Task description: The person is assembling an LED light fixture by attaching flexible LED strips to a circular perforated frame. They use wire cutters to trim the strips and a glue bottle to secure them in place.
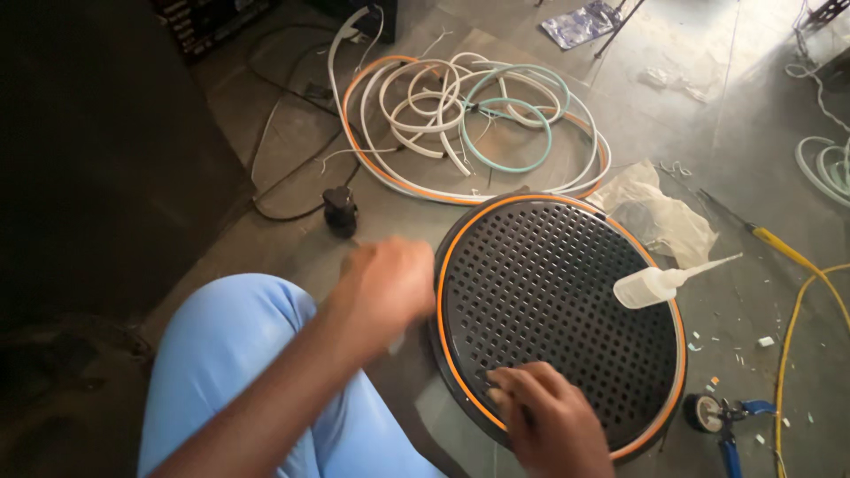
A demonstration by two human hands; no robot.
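A: How far along is the strip?
B: The orange strip (pixel 460 232) rings most of the grille (pixel 558 310). The right hand (pixel 553 420) presses it at the near rim; the left hand (pixel 385 283), closed but blurred, sits at the grille's left edge. Glue bottle (pixel 660 283) lies on it; spare coils (pixel 469 124) beyond.

Concrete floor (pixel 761 115), dusty and littered with small scraps. Tangle of flexible strip tubing (pixel 460 115), white, orange and pale green, coiled in loose loops. Small black adapter (pixel 340 211) beside it, on a thin black cable (pixel 283 177). Crumpled clear plastic bag (pixel 660 212). Yellow-handled screwdriver (pixel 779 248) near a yellow cord (pixel 788 354). Blue-handled tool (pixel 722 420) lying at lower right. Shiny foil wrapper (pixel 580 25) at far top.
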